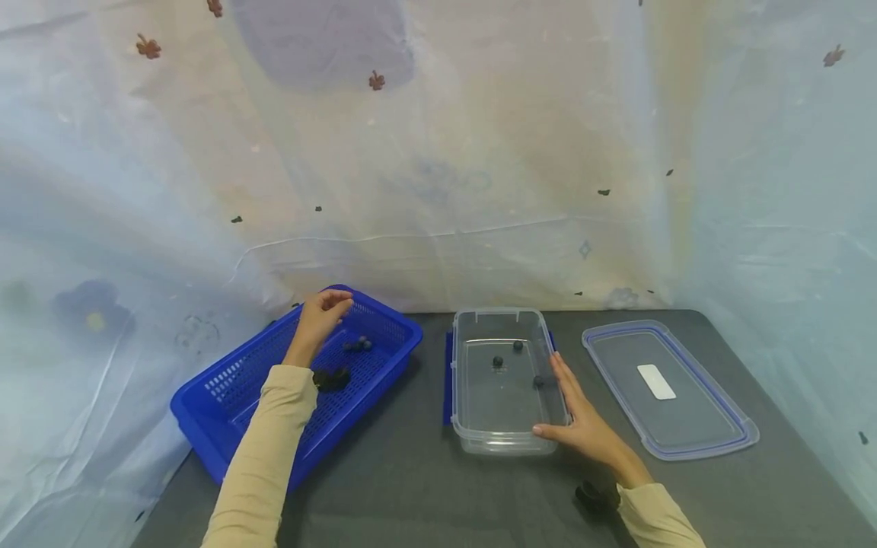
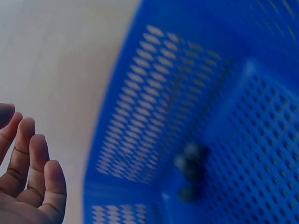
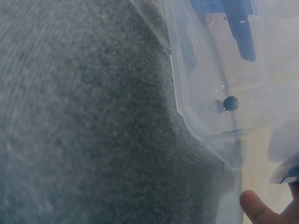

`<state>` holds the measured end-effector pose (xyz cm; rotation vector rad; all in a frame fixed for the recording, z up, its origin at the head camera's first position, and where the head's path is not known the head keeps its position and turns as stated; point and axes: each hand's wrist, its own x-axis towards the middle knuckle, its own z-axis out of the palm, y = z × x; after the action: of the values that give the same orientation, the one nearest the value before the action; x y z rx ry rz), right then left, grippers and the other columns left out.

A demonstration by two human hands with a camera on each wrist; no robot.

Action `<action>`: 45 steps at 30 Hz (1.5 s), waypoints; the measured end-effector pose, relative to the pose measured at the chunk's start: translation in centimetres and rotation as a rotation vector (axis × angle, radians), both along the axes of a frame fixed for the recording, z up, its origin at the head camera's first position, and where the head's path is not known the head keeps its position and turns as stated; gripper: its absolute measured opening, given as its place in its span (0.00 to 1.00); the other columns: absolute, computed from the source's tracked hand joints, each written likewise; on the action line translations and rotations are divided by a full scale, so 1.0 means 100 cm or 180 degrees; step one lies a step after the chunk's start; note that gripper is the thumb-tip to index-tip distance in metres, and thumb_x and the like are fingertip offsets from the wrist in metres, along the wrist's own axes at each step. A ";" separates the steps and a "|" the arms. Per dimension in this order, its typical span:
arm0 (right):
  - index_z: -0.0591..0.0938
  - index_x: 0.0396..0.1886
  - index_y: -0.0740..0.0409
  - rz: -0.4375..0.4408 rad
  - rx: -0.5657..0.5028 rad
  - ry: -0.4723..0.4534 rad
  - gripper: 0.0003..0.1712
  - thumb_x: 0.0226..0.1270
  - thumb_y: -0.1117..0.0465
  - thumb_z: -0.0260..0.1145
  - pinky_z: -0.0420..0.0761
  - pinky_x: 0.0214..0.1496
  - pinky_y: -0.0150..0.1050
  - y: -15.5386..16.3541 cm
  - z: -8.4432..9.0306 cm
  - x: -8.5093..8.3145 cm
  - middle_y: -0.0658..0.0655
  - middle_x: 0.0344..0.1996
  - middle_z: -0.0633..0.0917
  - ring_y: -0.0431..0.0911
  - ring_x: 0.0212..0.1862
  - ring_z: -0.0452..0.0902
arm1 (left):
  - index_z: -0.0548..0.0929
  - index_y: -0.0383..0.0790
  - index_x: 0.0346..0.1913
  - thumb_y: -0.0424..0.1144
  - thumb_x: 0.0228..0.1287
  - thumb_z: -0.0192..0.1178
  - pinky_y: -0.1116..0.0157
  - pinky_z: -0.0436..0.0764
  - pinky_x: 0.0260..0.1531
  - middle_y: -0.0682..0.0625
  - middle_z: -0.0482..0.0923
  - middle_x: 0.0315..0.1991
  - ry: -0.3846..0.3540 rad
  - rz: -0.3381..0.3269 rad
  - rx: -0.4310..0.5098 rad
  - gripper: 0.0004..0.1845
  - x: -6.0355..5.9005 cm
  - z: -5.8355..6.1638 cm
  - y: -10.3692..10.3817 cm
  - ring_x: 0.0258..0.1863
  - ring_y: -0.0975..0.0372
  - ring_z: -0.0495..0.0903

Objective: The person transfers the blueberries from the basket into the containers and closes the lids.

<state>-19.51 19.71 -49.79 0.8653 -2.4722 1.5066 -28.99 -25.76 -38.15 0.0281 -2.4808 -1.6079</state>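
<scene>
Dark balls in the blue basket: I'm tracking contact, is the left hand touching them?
Apart. The left wrist view shows a clear gap, with blue basket wall visible between the left hand and dark balls.

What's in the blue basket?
A cluster of small dark round things lies in the basket. The left forearm hides part of its interior; what's there can't be seen.
</scene>
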 end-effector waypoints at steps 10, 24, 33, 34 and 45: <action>0.43 0.77 0.64 0.0000 0.0004 -0.0003 0.66 0.48 0.59 0.78 0.48 0.60 0.74 0.000 0.000 0.000 0.66 0.76 0.40 0.67 0.73 0.35 | 0.75 0.25 0.59 0.33 0.72 0.55 0.53 0.75 0.53 0.33 0.75 0.52 -0.0306 0.0341 -0.0084 0.18 -0.008 -0.046 -0.027 0.52 0.44 0.78; 0.43 0.77 0.62 -0.0005 0.0011 -0.0004 0.68 0.46 0.58 0.78 0.47 0.60 0.74 0.000 0.000 0.001 0.68 0.75 0.41 0.67 0.73 0.35 | 0.71 0.24 0.61 0.33 0.70 0.55 0.45 0.70 0.55 0.27 0.70 0.58 -0.0888 -0.0034 -0.1050 0.21 -0.006 -0.083 -0.043 0.58 0.37 0.69; 0.43 0.77 0.62 0.0011 -0.0023 -0.0054 0.68 0.46 0.58 0.78 0.45 0.60 0.75 -0.001 0.000 0.001 0.68 0.75 0.40 0.66 0.73 0.34 | 0.70 0.22 0.61 0.32 0.67 0.56 0.43 0.65 0.59 0.26 0.68 0.59 -0.0807 -0.0182 -0.1371 0.23 -0.012 -0.090 -0.037 0.60 0.35 0.65; 0.43 0.77 0.62 0.0011 -0.0027 -0.0059 0.68 0.46 0.58 0.78 0.45 0.60 0.75 -0.001 0.000 0.001 0.67 0.75 0.40 0.66 0.73 0.34 | 0.71 0.23 0.60 0.32 0.67 0.56 0.43 0.65 0.58 0.26 0.69 0.58 -0.0798 -0.0164 -0.1380 0.22 -0.013 -0.091 -0.037 0.59 0.35 0.66; 0.44 0.77 0.62 -0.0037 -0.0005 -0.0035 0.67 0.46 0.58 0.78 0.47 0.60 0.74 0.000 -0.002 0.000 0.67 0.75 0.41 0.66 0.73 0.35 | 0.79 0.24 0.46 0.28 0.57 0.64 0.48 0.72 0.49 0.34 0.80 0.40 -0.0741 0.0153 -0.1334 0.15 -0.017 -0.094 -0.034 0.45 0.42 0.77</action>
<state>-19.52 19.66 -49.95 0.8434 -2.4788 1.5134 -30.71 -29.11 -47.60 0.2260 -2.9195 -1.0916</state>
